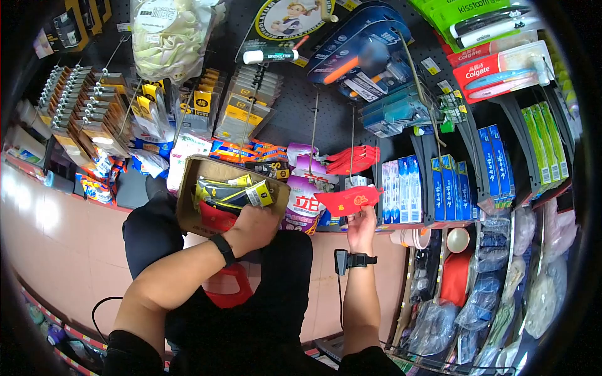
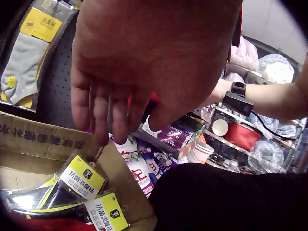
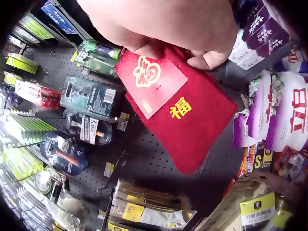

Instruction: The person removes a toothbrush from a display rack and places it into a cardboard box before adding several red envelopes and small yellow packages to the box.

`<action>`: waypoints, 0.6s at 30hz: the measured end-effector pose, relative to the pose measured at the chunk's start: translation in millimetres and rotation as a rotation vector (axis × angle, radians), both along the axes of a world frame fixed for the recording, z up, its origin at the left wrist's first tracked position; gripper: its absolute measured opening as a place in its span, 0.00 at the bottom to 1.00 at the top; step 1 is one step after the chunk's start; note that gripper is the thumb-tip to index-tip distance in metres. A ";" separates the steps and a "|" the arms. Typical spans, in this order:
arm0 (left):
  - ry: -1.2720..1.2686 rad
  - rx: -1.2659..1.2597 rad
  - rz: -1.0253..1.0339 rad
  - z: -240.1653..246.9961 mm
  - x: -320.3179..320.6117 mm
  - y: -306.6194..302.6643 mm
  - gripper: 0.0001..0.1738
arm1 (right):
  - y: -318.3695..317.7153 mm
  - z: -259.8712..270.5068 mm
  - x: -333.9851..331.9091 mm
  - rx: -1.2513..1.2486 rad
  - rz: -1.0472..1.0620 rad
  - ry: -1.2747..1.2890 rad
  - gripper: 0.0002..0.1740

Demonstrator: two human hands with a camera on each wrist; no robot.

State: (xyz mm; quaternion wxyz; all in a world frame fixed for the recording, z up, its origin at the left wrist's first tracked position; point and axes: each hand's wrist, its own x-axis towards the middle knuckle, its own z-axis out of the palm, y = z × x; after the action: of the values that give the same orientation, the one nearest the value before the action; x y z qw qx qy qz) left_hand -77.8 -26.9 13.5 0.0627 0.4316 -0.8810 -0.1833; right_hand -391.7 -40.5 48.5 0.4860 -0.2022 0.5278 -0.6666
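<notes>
My right hand (image 1: pixel 362 229) pinches a red sock pack (image 1: pixel 348 200) with gold characters, held up in front of the hanging red packs (image 1: pixel 352 160). In the right wrist view the pack (image 3: pixel 192 122) hangs from the fingertips, its card (image 3: pixel 151 86) facing the camera. Over the right edge of the cardboard box (image 1: pixel 188 188) is my left hand (image 1: pixel 256 227); the left wrist view shows its fingers (image 2: pixel 118 113) extended downward, with nothing seen in them. Inside the box lie black and yellow sock packs (image 1: pixel 229 193) and something red (image 1: pixel 216 217).
Hooks on the pegboard hold sock packs (image 1: pixel 248 106), razors and toothbrushes (image 1: pixel 501 70). Detergent bags (image 1: pixel 304 203) and toothpaste boxes (image 1: pixel 401 188) stand on the shelf. A red object (image 1: pixel 232 286) lies between the legs, and wrapped goods (image 1: pixel 433 326) fill the lower right shelves.
</notes>
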 end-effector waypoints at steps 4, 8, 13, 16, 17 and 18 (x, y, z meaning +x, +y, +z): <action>0.011 0.021 -0.015 11.0 1.7 -1.7 0.10 | 11.7 -16.5 -7.3 -0.016 -0.005 -0.046 0.16; 0.178 -0.004 -0.019 6.4 -1.9 -2.2 0.14 | 35.1 -34.1 23.2 0.101 0.105 -0.008 0.17; 0.320 -0.065 0.074 22.8 -3.1 -1.0 0.21 | 56.7 -45.3 109.1 0.239 0.216 0.014 0.15; 0.296 -0.051 0.070 13.4 -1.6 -0.8 0.24 | 69.3 -79.5 135.2 0.248 0.286 -0.061 0.18; 0.251 -0.036 0.043 7.7 -1.4 -1.5 0.25 | 71.0 -84.4 146.2 0.268 0.300 -0.090 0.15; 0.251 -0.036 0.045 8.4 0.2 -2.3 0.25 | 72.0 -84.3 155.2 0.289 0.315 -0.119 0.12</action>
State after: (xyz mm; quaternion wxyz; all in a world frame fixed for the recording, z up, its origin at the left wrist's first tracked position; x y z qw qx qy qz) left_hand -77.6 -29.2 21.9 0.1843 0.4235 -0.8596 -0.2186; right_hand -236.4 31.4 -35.7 0.6381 -0.1709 0.5501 -0.5108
